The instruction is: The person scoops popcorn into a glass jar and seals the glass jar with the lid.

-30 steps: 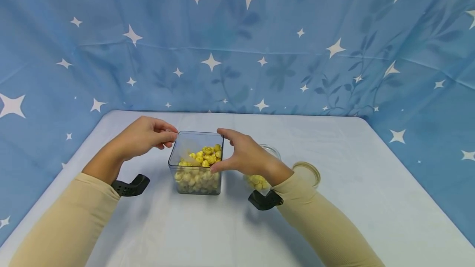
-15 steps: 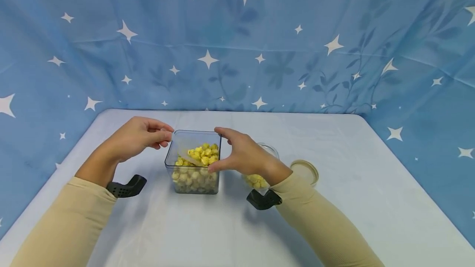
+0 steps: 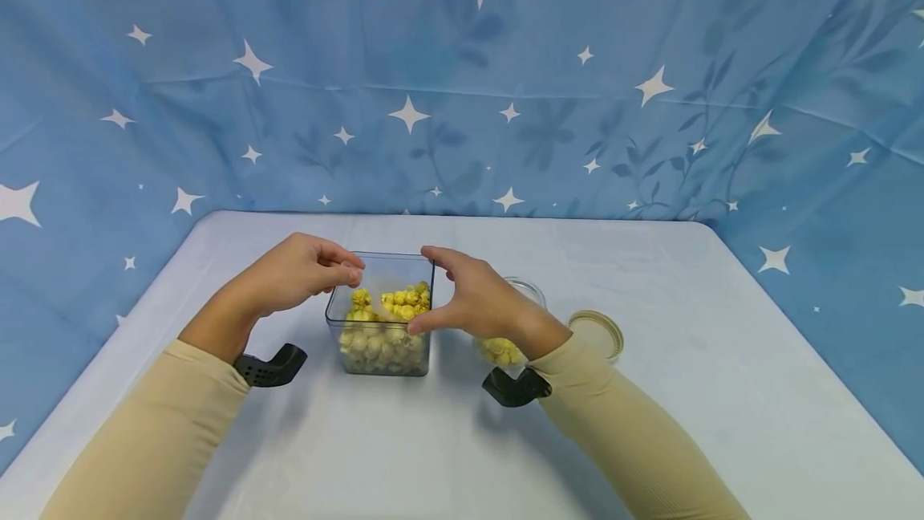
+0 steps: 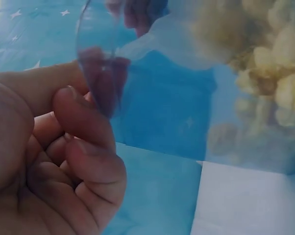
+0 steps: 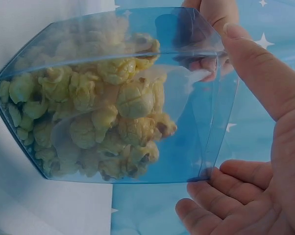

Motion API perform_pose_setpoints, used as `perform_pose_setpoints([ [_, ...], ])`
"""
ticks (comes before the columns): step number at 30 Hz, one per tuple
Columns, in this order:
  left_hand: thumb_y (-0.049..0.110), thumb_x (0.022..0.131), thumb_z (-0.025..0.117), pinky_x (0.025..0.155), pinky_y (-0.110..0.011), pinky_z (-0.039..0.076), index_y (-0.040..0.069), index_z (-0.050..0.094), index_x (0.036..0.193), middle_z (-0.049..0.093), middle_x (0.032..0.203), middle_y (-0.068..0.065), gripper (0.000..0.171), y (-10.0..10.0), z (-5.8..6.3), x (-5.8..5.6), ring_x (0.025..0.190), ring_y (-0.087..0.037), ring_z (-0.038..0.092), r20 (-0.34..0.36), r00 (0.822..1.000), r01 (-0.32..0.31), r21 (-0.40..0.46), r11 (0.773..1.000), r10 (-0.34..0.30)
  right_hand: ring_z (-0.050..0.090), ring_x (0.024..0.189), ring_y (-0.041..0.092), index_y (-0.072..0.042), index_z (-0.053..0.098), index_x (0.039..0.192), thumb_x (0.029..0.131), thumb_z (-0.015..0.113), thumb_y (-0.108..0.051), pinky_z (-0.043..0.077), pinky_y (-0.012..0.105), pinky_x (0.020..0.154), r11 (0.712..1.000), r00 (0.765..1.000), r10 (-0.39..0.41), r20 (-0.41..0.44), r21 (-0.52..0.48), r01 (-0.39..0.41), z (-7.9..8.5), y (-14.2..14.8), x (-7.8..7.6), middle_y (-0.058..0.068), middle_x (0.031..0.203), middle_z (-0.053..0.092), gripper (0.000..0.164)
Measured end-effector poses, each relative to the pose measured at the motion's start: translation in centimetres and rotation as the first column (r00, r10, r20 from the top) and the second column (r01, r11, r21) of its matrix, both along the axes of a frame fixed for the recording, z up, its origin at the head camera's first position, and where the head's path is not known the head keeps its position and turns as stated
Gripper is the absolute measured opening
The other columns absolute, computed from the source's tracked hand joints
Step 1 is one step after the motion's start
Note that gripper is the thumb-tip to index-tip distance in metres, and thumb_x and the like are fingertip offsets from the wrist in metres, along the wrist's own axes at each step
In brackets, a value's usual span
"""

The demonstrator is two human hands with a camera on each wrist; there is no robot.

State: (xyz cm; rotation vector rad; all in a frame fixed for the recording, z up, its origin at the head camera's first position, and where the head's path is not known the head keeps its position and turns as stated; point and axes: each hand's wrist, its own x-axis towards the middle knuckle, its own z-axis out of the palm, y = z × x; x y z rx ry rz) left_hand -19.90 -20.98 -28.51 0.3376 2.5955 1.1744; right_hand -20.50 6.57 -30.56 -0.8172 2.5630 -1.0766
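Note:
A clear square container (image 3: 386,351) partly filled with yellow popcorn (image 3: 404,303) stands upright on the table. My left hand (image 3: 299,275) is over its left rim and pinches the thin handle of a translucent scoop (image 5: 174,85). The scoop's bowl is down among the popcorn, blurred through the wall in the left wrist view. With thumb at the near side and fingers at the far side, my right hand (image 3: 480,299) grips the container's right upper edge. Seen through the plastic in the right wrist view, the left fingertips meet the scoop handle.
Behind my right wrist is a round clear jar (image 3: 500,350) with more yellow popcorn, partly hidden. A round gold-rimmed lid (image 3: 609,335) lies to its right. The white table (image 3: 722,392) ends at a blue star-patterned curtain (image 3: 462,127).
My left hand has moved right, from beside the container to over its left rim, shifting the scoop. Popcorn inside has moved, with some now heaped at the left. The right hand keeps its hold.

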Motion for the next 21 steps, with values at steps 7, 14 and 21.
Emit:
perform_pose_setpoints([
  [7, 0.026, 0.101, 0.063, 0.069, -0.036, 0.04, 0.004, 0.066, 0.129, 0.067, 0.094, -0.005, 0.036, -0.2, -0.5, 0.3, 0.076, -0.022, 0.049, 0.041, 0.998, -0.048, 0.101, 0.994, 0.044, 0.043, 0.136, 0.035, -0.01, 0.031, 0.157, 0.076, 0.089, -0.041, 0.041, 0.047, 0.106, 1.0, 1.0, 0.002, 0.013, -0.008, -0.002, 0.1, -0.1, 0.1, 0.006, 0.159, 0.034, 0.105],
  [14, 0.021, 0.103, 0.06, 0.074, -0.037, 0.041, -0.002, 0.061, 0.132, 0.069, 0.102, -0.009, 0.037, -0.6, -1.0, 0.6, 0.073, -0.02, 0.048, 0.031, 0.999, -0.047, 0.18, 0.983, 0.042, 0.041, 0.138, 0.035, -0.011, 0.031, 0.158, 0.075, 0.089, -0.04, 0.04, 0.046, 0.107, 1.0, 1.0, 0.008, 0.018, -0.021, -0.007, 0.0, 0.0, 0.0, 0.005, 0.159, 0.034, 0.105],
  [21, 0.02, 0.102, 0.062, 0.07, -0.03, 0.044, -0.007, 0.061, 0.129, 0.069, 0.101, -0.009, 0.038, -1.2, -1.4, 0.8, 0.073, -0.016, 0.048, 0.023, 0.997, -0.081, 0.249, 0.965, 0.078, 0.04, 0.139, 0.035, -0.011, 0.03, 0.158, 0.076, 0.089, -0.041, 0.04, 0.047, 0.107, 1.0, 1.0, 0.009, 0.018, -0.02, -0.009, 0.0, 0.1, 0.1, 0.005, 0.159, 0.033, 0.104],
])
